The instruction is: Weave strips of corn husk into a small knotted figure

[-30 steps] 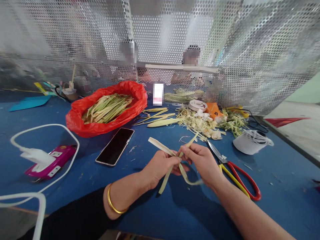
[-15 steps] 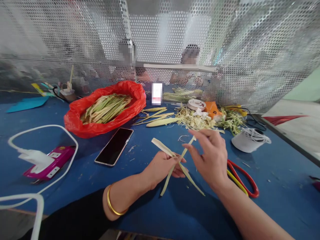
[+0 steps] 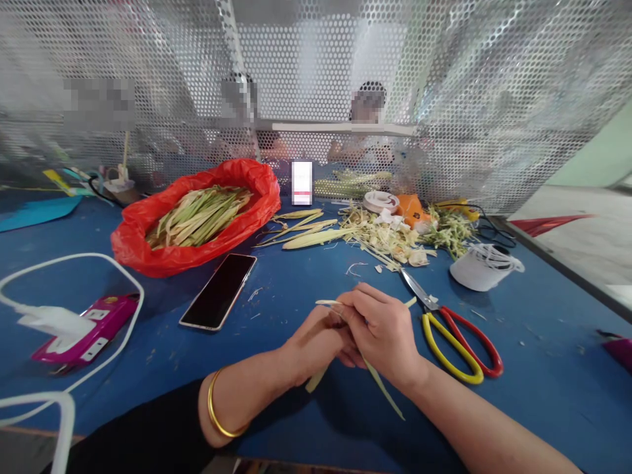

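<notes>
My left hand [image 3: 316,342], a gold bangle on its wrist, is closed on pale green leaf strips [image 3: 384,390]. My right hand [image 3: 382,336] presses against it, thumb and fingers pinching the same strips where they cross. The crossing itself is hidden by my fingers. One strip end hangs down below the right hand, another pokes out under the left palm, and a short end sticks out at the upper left. Just right of my right hand lie scissors [image 3: 454,336] with one red and one yellow handle, blades pointing away.
A red plastic bag [image 3: 197,253] of leaf strips stands at back left, with a phone [image 3: 218,291] before it. A purple power strip [image 3: 106,322] and white cable lie left. Loose strips [image 3: 313,237], trimmings [image 3: 385,238] and a white cord spool [image 3: 476,270] lie behind. Perforated metal panels [image 3: 316,59] close off the back.
My right hand has come down and left to meet my left hand, folding a strip end over. The scissors, partly covered before, now show whole.
</notes>
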{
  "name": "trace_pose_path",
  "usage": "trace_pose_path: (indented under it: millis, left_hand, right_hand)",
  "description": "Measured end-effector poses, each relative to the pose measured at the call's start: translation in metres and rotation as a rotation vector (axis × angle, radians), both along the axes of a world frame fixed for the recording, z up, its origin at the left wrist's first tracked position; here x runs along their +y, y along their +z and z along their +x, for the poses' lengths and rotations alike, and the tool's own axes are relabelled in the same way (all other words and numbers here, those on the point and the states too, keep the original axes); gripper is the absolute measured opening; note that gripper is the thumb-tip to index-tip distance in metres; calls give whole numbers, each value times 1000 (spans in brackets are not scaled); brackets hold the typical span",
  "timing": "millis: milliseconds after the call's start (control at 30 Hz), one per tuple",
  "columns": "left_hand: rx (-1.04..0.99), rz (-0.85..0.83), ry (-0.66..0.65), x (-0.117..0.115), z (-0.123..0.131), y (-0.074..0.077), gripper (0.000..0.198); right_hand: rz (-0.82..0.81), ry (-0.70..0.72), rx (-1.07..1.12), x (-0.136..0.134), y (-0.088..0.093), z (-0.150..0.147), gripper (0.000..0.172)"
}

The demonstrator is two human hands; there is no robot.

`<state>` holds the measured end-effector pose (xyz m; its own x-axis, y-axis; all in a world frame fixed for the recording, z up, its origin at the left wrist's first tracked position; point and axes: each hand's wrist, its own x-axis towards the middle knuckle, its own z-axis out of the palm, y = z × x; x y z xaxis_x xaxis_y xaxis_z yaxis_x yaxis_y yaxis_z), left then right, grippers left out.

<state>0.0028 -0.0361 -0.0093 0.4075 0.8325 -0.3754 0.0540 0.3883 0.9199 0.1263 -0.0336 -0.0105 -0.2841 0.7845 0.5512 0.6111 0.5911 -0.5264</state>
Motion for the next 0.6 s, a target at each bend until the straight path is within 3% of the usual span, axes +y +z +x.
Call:
trace_pose_path:
  millis: [167, 400, 600]
  left_hand:
    - [-16, 19, 38, -1, -1, -1, 15]
    - [-427, 34, 260, 13, -15, 8, 19]
    - [-549, -13, 291, 15, -17, 12, 33]
  right_hand:
    - [139, 26, -52, 4, 0, 0, 27]
    - [408, -100, -46, -9, 23, 15, 10]
    - [-4, -74, -165, -11, 0, -4, 13]
